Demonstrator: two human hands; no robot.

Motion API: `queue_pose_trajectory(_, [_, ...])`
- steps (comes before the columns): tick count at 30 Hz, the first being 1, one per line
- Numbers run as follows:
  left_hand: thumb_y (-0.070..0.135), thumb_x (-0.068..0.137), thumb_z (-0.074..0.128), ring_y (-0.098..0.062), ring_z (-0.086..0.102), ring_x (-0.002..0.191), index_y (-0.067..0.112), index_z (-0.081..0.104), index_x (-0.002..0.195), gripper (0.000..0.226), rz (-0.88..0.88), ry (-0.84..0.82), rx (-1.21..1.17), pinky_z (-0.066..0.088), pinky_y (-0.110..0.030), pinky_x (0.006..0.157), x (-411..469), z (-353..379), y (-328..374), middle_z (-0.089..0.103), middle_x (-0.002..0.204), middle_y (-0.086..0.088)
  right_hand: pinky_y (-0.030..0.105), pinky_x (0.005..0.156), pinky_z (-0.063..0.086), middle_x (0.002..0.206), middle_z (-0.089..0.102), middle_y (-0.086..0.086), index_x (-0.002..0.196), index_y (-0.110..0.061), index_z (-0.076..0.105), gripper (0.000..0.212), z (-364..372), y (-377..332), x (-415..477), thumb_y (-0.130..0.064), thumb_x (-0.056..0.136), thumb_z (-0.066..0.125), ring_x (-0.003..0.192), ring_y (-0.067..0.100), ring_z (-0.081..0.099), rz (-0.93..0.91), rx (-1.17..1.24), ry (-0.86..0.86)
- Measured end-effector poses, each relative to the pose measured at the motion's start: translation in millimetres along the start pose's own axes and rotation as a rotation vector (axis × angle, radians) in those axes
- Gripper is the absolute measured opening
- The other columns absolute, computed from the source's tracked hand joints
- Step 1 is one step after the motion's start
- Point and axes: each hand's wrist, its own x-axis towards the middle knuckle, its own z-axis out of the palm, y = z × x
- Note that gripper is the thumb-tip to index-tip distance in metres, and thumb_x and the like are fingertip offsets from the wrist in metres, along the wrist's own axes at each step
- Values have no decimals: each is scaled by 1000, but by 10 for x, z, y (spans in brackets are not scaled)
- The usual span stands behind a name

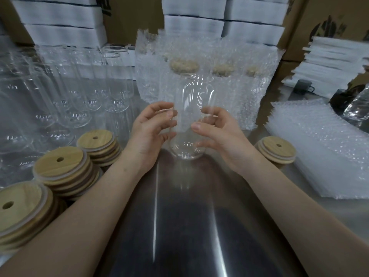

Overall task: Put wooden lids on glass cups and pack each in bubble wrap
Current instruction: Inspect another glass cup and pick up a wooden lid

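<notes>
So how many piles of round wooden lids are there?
4. Three on the left: nearest pile, middle pile, farthest pile. The right pile sits beside the clear bubble wrap sheets. More may be hidden.

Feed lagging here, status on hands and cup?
Left hand and right hand both grip glass cup, upright. Lid on it: cannot tell. Wrapped cups close behind.

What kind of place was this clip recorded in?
Probably a packing station in a warehouse or small factory: rows of identical empty glass cups, stacks of wooden lids, and a pile of bubble wrap laid ready beside them.
</notes>
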Motion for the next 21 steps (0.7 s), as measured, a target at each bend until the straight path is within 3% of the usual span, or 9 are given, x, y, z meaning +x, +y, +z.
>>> queue_pose_trajectory(4, [8,90,63,-16,64,85,22,69,98,17,50,19,99,50,-30,76,-19,31,-12,71,100,-3,30,75,50,117,66,2,121,-22,42,81,7,36,-1,-36,58,91,98,10,68,-46,-129,74])
queue_pose_trajectory(8, [29,79,67,-17,67,109,24,66,116,37,57,-38,216,55,-28,83,-65,62,-35,70,119,-4,29,79,50,116,67,4,127,-23,39,88,10,32,-10,-51,54,79,103,16,65,-81,-172,132])
queue_pose_trajectory(11, [32,77,67,-14,63,118,24,60,128,52,54,-74,255,53,-31,94,-94,101,-42,67,125,2,22,72,50,113,69,0,130,-25,46,64,9,9,-4,-55,77,66,89,4,63,-89,-181,138])
queue_pose_trajectory(13, [33,76,67,-11,63,118,20,53,137,64,46,-78,270,50,-35,102,-96,108,-46,64,130,3,26,70,48,112,71,-1,125,-27,55,35,6,-27,15,-46,96,54,84,7,59,-78,-162,155])
queue_pose_trajectory(14, [33,75,68,-11,62,119,17,49,142,71,40,-78,273,48,-37,105,-92,105,-48,62,133,2,28,69,48,111,72,-1,125,-27,58,30,8,-41,23,-41,100,50,84,9,57,-61,-134,160])
queue_pose_trajectory(21, [48,55,77,-15,59,124,19,40,143,100,-18,-114,252,44,-43,110,-78,84,-55,57,137,1,25,60,49,104,67,0,127,-29,61,39,-18,-45,-18,-5,97,54,76,6,56,-166,-75,67])
